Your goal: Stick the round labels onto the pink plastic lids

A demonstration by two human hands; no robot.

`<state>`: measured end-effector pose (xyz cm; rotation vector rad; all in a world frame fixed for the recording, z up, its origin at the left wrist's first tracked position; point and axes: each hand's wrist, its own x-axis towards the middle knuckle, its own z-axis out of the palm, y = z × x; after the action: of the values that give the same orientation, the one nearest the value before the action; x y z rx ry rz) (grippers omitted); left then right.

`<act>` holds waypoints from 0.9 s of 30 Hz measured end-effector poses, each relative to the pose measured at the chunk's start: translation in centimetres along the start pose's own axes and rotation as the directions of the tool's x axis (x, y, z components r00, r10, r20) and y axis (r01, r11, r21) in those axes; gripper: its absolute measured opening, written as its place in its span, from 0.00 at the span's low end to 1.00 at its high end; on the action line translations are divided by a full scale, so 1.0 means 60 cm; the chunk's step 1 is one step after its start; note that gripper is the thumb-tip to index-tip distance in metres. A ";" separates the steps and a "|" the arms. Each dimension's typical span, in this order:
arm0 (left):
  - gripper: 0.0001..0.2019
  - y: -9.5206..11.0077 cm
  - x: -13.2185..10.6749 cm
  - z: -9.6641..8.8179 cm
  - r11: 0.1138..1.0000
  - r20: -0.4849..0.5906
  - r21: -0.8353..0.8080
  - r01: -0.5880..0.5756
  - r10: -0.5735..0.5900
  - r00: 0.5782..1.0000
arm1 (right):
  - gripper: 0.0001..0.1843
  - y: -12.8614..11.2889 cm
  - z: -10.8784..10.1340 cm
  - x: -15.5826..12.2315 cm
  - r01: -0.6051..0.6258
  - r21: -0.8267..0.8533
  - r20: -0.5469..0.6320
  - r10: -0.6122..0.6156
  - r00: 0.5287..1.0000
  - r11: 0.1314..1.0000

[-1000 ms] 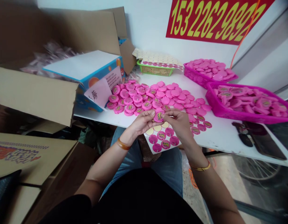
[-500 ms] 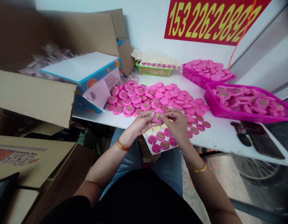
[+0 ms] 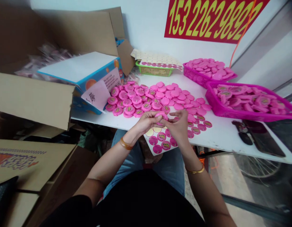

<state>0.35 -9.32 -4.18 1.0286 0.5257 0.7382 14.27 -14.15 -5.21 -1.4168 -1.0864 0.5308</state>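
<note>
**At the table edge, a pink disc pinched between my hands**

At the front of the white table (image 3: 221,140), my left hand (image 3: 146,123) and right hand (image 3: 179,124) are both closed on a pink disc (image 3: 161,115), my fingers partly covering it. I hold it in the air just above a sheet of round stickers (image 3: 157,140). Just beyond my fingers lies a loose heap of pink discs (image 3: 146,97). Off to my right sit a full pink basket (image 3: 251,117) and a phone (image 3: 263,140).

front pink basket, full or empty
The front pink basket is full: pink discs lie heaped across it, up to the rim.
</note>
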 end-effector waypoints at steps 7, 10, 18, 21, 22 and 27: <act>0.14 0.083 0.061 -0.072 0.666 -0.279 0.735 -0.128 0.469 0.838 | 0.12 0.079 -0.115 0.054 0.009 -0.062 -0.181 -0.020 0.983 0.998; 0.11 0.118 0.097 -0.101 0.336 -0.222 0.942 0.015 0.589 0.777 | 0.10 0.091 -0.146 0.039 0.079 -0.288 0.022 -0.076 0.997 0.954; 0.14 0.031 0.086 -0.006 0.315 0.055 0.927 -0.201 0.416 0.908 | 0.27 0.088 -0.141 -0.033 0.285 -0.511 0.308 -0.137 0.941 0.811; 0.29 -0.019 0.079 0.042 0.473 0.048 0.864 -0.172 0.262 0.964 | 0.33 0.090 -0.150 -0.047 0.246 -0.540 0.302 -0.087 0.949 0.805; 0.33 -0.030 0.083 0.055 0.496 0.021 0.858 -0.136 0.230 0.973 | 0.33 0.090 -0.153 -0.050 0.227 -0.546 0.290 -0.073 0.954 0.807; 0.32 -0.045 0.127 0.090 0.423 -0.030 0.906 0.028 -0.001 1.000 | 0.25 0.095 -0.167 -0.038 0.246 -0.505 0.256 -0.129 0.958 0.827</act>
<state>9.90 -7.46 -4.66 2.0514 1.0170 0.3955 23.32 -20.35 -9.38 -1.7301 -1.6194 0.2401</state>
